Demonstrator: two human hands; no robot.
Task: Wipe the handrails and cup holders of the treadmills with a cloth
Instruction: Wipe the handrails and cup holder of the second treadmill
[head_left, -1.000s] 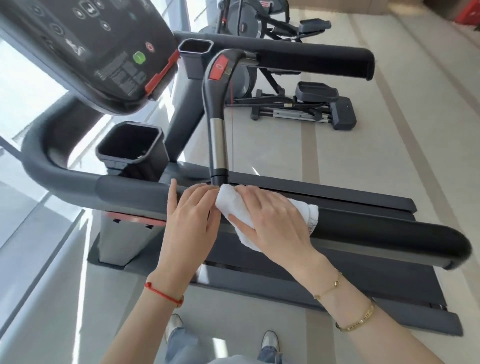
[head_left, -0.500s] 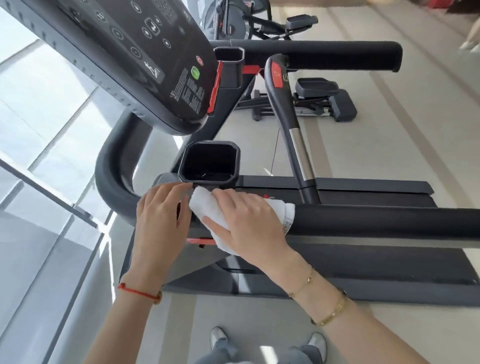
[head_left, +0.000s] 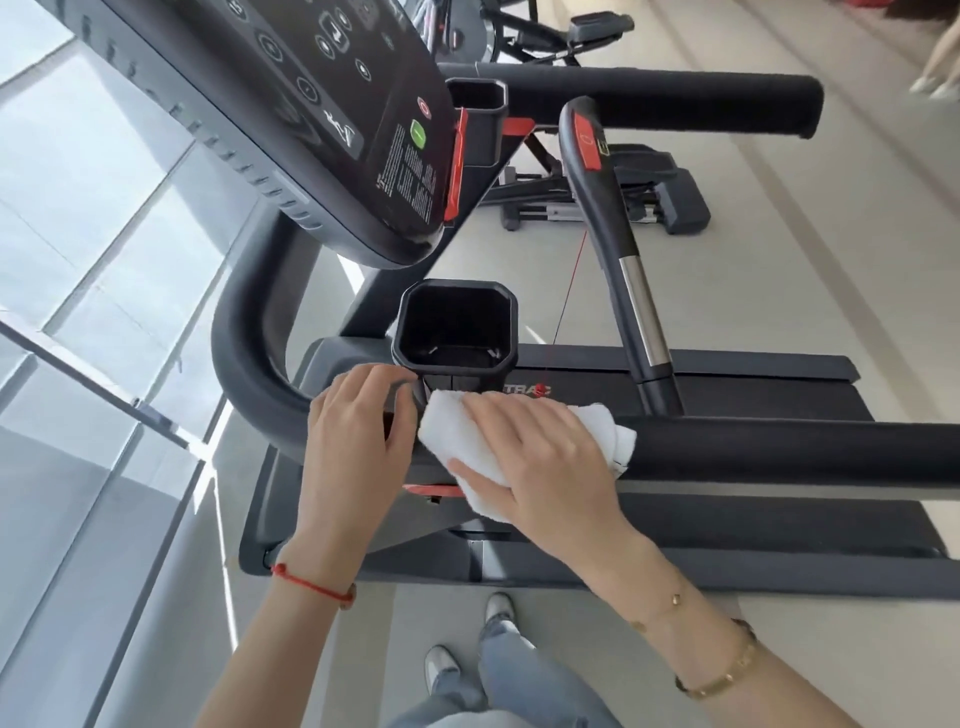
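Cloth (head_left: 524, 447) under flat right hand (head_left: 540, 467) on handrail (head_left: 779, 452); left hand (head_left: 353, 441) (fingers relaxed) abuts cup holder (head_left: 457, 325).

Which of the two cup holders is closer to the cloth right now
The near cup holder, just above the white cloth under the right hand. The other cup holder sits farther off, beside the console's red edge.
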